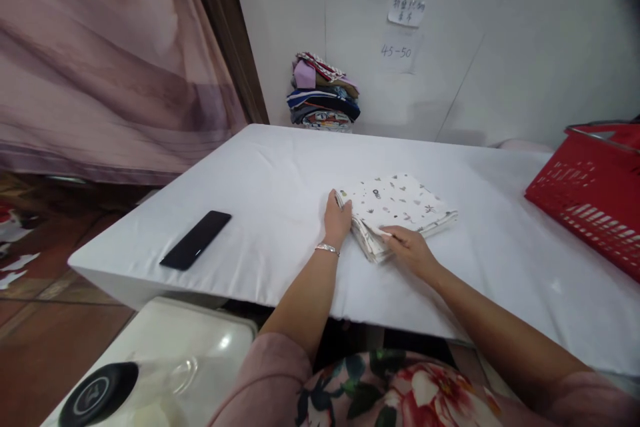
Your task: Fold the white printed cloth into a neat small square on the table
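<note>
Pinching patterned cloth on a white-draped table, both hands face a wall.

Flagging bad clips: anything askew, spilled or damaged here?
Nothing spilled or damaged that I can see. Slightly askew: the patterned cloth, its layers splayed unevenly at the near corner between the left hand and right hand.

1. A pale grey wall with thin seams stood behind the table, which wore a smooth white cover.
2. Two paper sheets hung there, the upper one handwritten, the lower one reading "45-50".
3. A pink curtain draped the left side, beside a dark brown strip.
4. Reddish-brown tiles covered the floor.
5. Soft light left faint shadows on the wall.
</note>
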`<state>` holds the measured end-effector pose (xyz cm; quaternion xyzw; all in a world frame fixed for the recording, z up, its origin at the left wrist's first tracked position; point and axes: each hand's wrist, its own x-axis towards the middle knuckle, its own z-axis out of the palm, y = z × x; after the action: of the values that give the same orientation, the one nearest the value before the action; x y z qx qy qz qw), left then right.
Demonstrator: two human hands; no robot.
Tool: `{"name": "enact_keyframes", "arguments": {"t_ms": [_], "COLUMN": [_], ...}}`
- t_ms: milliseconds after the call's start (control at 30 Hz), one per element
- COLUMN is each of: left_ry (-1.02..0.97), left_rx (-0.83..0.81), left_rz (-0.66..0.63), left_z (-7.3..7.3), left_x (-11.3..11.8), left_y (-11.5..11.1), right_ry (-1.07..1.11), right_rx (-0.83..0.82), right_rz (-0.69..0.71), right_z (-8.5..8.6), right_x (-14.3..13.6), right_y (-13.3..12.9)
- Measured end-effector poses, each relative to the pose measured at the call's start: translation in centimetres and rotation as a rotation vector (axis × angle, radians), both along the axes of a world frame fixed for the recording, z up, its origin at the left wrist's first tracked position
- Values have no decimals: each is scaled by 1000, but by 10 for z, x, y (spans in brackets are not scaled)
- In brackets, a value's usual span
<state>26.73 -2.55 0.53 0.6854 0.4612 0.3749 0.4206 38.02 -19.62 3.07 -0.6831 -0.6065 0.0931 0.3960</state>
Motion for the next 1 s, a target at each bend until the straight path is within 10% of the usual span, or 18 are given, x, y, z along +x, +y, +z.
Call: {"name": "enact_keyframes", "arguments": {"t_ms": [367,1000], "left_ry": [-29,-46], "left_rx": [18,11], "left_rz": [25,36], "left_z": [-1,0], "left_x": [1,0], "left_y": [-1,0], "right_ry": [-304,-481], "right_rx": [70,23], "right_rz": [149,10], "right_z": [-16,-16], "right_x": [-12,-32], "right_y": [-6,1]}}
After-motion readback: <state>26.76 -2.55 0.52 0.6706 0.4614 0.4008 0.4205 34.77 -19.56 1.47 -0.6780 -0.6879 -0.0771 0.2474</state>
